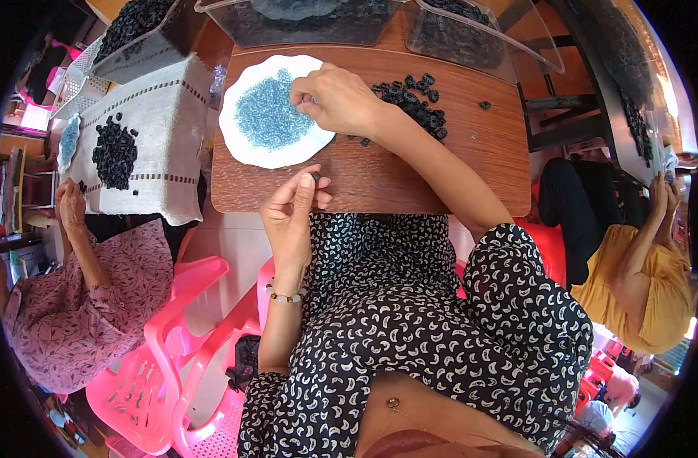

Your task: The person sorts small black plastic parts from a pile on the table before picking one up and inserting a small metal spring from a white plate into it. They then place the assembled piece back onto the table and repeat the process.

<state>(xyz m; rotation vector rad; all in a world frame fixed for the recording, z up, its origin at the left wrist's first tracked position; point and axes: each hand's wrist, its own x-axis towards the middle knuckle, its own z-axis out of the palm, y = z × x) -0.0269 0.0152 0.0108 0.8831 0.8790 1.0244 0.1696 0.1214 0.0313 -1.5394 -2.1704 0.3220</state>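
Observation:
My left hand (290, 208), with a beaded bracelet at its wrist, pinches a small black ring-like part (316, 176) between thumb and fingertips above the table's near edge. Over the right side of a white scalloped plate (230, 131) is my right hand (337, 101), its fingers curled together at the heap. Small clear bluish pieces (266, 114) cover most of the plate. What the right fingertips hold, if anything, cannot be made out. Beneath and beside my right forearm lies a pile of black parts (421, 114); a single black part (485, 104) sits apart to its right.
Clear plastic bins (303, 27) with black parts line the wooden table's (394, 183) far edge. At left, a person in a patterned pink top (97, 305) sits by a cloth-covered table (166, 137). Another in yellow (631, 282) works at right. Pink chairs (177, 343) stand lower left.

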